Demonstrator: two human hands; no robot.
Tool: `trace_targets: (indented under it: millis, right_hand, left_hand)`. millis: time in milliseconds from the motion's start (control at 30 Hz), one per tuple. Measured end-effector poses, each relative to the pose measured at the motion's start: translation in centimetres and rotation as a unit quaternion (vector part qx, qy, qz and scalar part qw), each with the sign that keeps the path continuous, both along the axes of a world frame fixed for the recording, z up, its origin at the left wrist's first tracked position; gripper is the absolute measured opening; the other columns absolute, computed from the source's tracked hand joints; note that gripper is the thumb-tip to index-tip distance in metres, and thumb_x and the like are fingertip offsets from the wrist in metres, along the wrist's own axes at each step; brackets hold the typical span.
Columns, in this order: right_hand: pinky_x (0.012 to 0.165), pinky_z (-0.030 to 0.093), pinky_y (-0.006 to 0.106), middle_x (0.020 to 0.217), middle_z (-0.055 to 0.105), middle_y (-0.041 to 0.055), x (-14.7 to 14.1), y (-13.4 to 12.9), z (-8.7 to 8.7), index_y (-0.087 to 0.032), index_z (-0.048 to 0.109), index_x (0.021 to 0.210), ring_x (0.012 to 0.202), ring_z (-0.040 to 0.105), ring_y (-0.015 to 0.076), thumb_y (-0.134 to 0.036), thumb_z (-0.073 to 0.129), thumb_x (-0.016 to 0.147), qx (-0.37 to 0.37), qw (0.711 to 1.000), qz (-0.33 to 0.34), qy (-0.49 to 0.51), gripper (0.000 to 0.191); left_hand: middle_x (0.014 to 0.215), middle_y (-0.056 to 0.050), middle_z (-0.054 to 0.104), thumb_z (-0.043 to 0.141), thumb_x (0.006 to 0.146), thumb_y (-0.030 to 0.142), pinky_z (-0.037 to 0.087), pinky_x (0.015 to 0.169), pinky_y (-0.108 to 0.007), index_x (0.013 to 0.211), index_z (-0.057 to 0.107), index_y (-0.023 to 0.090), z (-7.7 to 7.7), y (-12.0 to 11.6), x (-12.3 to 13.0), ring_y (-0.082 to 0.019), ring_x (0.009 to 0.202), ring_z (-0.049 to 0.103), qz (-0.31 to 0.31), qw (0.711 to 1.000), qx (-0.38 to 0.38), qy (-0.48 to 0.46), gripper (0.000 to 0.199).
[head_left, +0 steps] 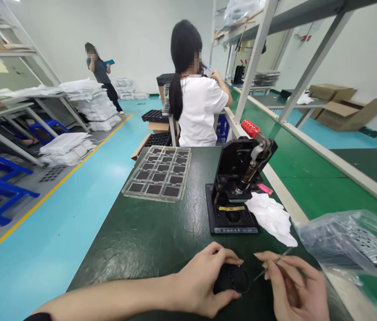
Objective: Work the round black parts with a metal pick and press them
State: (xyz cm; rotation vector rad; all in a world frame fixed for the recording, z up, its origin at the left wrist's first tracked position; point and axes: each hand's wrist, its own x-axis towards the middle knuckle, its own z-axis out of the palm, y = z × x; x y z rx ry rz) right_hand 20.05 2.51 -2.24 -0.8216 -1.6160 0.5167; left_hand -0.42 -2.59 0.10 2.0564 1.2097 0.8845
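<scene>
My left hand [202,278] is curled around a black round ring [238,279], gripping it down on the green work table [135,249]. My right hand [292,285] is closed in a pinch on a thin metal pick [274,263], its tip just beside the ring, not clearly touching. Ahead on the table: black hand press [238,178] with red handle, clear tray [158,174] of dark squares on the left. White cloth [270,218] by the press, plastic bag [352,243] of small metal parts off to my right.
</scene>
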Motion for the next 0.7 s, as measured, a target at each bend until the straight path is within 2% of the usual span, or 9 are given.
trace_targets:
  millis: [67,167,233,333,467,567,700]
  right_hand:
    - [0.083,0.057,0.004,0.095,0.071,0.0091,0.6,0.3,-0.6,-0.011,0.041,0.117,0.092,0.072,0.0082,-0.014,0.058,0.093,0.001,0.999,-0.024,-0.024,0.030]
    - [0.092,0.054,0.002,0.101,0.071,0.0099,1.6,0.7,-1.2,-0.007,0.048,0.124,0.099,0.072,0.0075,-0.015,0.062,0.091,0.044,0.995,-0.036,-0.085,0.037]
    - [0.093,0.055,0.004,0.105,0.070,0.0099,1.8,0.8,-1.1,-0.006,0.054,0.120,0.100,0.071,0.0055,-0.009,0.062,0.088,0.098,0.988,0.010,-0.116,0.033]
    - [0.090,0.056,0.008,0.099,0.067,0.0077,1.4,0.8,0.2,-0.009,0.055,0.108,0.100,0.066,0.0025,0.003,0.059,0.084,0.149,0.980,0.065,-0.111,0.027]
    - [0.084,0.054,0.012,0.095,0.063,0.0044,0.7,0.8,2.0,-0.012,0.056,0.103,0.097,0.061,0.0004,0.008,0.056,0.083,0.098,0.988,0.101,-0.071,0.028]
    - [0.080,0.049,0.016,0.089,0.059,0.0030,0.6,0.9,2.4,-0.013,0.059,0.092,0.092,0.055,0.0022,0.002,0.063,0.082,0.064,0.992,0.081,-0.075,0.019]
    - [0.069,0.041,0.015,0.073,0.053,-0.0012,0.4,1.3,2.1,-0.013,0.060,0.087,0.072,0.047,0.0002,-0.007,0.064,0.085,0.033,0.997,0.057,-0.051,0.008]
  left_hand:
    - [0.128,-0.004,0.061,0.073,0.082,0.024,0.051,0.105,-0.032,0.131,0.053,0.017,0.2,0.0,-0.1,-0.018,0.120,0.056,0.000,1.000,-0.004,-0.003,0.054]
    - [0.128,-0.003,0.060,0.069,0.081,0.019,0.052,0.105,-0.030,0.132,0.052,0.018,0.2,0.0,-0.2,-0.016,0.120,0.056,0.000,1.000,-0.004,-0.008,0.053]
    - [0.130,-0.002,0.057,0.066,0.079,0.013,0.052,0.106,-0.028,0.137,0.049,0.022,0.0,0.0,-0.3,-0.015,0.122,0.054,0.004,1.000,-0.005,-0.009,0.061]
    - [0.131,-0.001,0.051,0.063,0.077,0.008,0.049,0.110,-0.025,0.146,0.039,0.033,-0.5,-0.1,-0.4,-0.012,0.125,0.050,0.017,1.000,0.010,0.006,0.077]
    - [0.134,-0.003,0.044,0.057,0.086,0.011,0.052,0.102,-0.017,0.153,0.030,0.040,-0.6,-0.2,-0.7,-0.008,0.123,0.052,0.042,0.998,0.023,0.052,0.078]
    - [0.132,-0.004,0.047,0.055,0.095,0.019,0.053,0.097,-0.011,0.154,0.032,0.036,-0.2,0.1,-0.9,-0.006,0.119,0.055,0.058,0.990,0.072,0.108,0.066]
    - [0.130,-0.005,0.052,0.057,0.099,0.025,0.050,0.098,-0.007,0.150,0.043,0.029,0.1,0.8,-1.3,-0.005,0.117,0.059,0.055,0.978,0.144,0.144,0.053]
